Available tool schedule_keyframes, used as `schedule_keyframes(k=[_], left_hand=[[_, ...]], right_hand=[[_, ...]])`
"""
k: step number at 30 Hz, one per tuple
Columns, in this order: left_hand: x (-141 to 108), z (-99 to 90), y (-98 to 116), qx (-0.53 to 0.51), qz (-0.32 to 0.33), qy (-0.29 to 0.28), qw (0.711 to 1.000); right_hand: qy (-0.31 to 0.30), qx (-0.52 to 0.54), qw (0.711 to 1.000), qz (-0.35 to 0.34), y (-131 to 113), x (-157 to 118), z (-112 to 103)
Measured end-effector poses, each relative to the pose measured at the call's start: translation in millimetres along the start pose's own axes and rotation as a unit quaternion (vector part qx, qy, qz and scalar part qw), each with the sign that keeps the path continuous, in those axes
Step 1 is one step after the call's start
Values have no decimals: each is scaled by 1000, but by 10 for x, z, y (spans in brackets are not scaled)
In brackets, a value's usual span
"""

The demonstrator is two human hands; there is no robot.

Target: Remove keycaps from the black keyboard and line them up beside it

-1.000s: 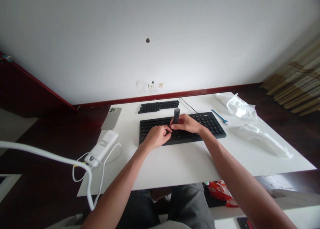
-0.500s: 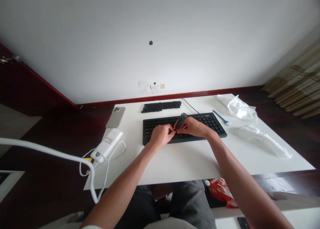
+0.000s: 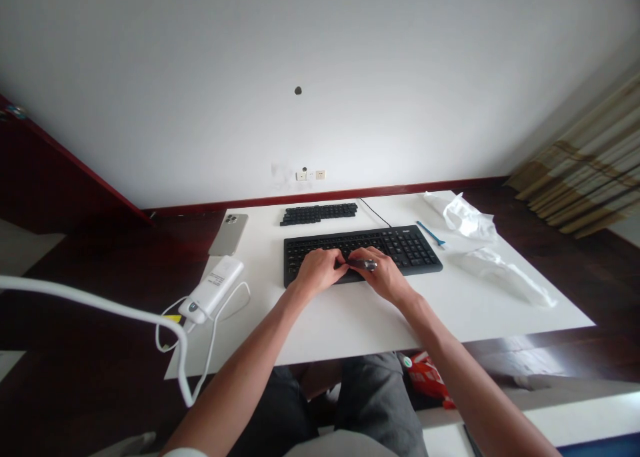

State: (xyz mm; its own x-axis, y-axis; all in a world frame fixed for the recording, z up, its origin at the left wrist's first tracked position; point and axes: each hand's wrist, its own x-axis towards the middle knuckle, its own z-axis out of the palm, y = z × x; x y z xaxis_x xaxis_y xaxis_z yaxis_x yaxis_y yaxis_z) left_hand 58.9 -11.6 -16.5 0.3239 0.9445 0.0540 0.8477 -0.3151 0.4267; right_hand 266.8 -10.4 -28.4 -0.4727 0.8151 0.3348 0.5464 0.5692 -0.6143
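Observation:
A black keyboard (image 3: 410, 249) lies across the white table, with both hands over its front middle part. My right hand (image 3: 381, 272) is closed around a small dark tool (image 3: 364, 264), which lies nearly level and points left. My left hand (image 3: 321, 269) is closed, thumb and fingertips pinched together near the tool's left end; whatever is between them is too small to make out. Behind the keyboard rest rows of loose black keycaps (image 3: 319, 214).
On the left are a phone (image 3: 229, 234) and a white power bank (image 3: 213, 289) with a looping white cable (image 3: 95, 300). To the right lie a blue stick tool (image 3: 431, 233) and crumpled clear plastic bags (image 3: 467, 218). A thin black cable runs behind the keyboard.
The dark tool in my right hand has tipped from upright to nearly level, and that hand has turned and come down closer to the keyboard's front edge. The view has shifted slightly.

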Motion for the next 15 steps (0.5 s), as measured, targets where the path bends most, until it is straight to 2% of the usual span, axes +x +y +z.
schedule_keyframes(k=[9, 15], left_hand=[[-2, -23, -41, -3, 25, -17, 1000], [8, 35, -41, 7, 17, -1, 1000]], right_hand=[[42, -73, 994, -66, -39, -116, 135], [67, -53, 995, -42, 0, -88, 166]])
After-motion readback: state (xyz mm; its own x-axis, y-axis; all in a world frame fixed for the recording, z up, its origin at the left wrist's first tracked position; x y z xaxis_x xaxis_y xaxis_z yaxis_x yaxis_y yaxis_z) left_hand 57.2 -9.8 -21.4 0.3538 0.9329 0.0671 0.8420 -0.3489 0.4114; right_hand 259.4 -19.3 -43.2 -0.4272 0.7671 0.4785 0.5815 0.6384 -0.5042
